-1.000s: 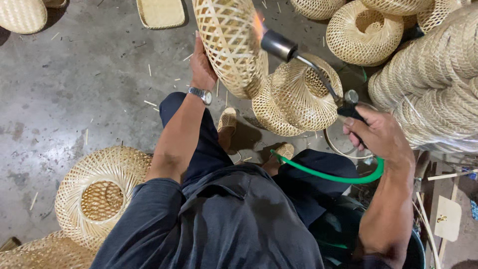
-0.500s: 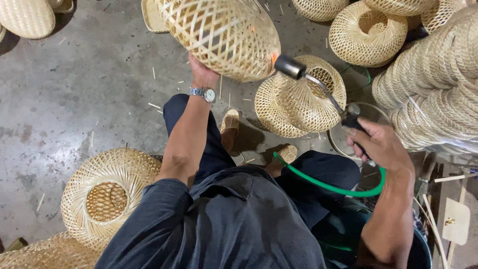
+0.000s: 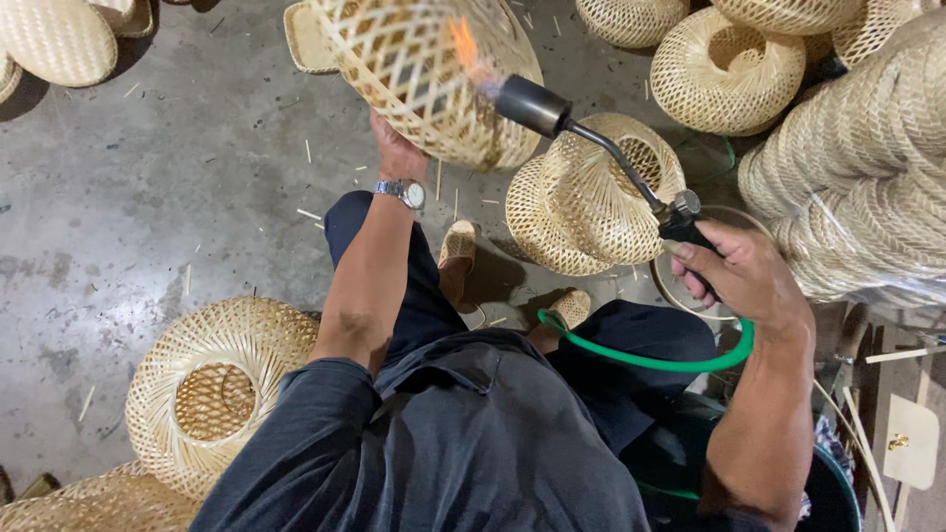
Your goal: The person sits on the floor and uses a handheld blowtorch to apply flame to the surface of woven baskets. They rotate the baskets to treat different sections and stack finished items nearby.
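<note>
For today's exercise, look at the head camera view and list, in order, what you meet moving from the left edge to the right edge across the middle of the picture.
Bare concrete floor → open-weave basket on the floor → left hand with wristwatch → held woven basket → gas torch → right hand → stack of woven baskets.

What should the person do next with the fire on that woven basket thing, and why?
Probably turn the pale woven bamboo shade a little with the left hand, so the flame from the black metal gas torch in the right hand does not sit on one spot and scorch it.
</note>
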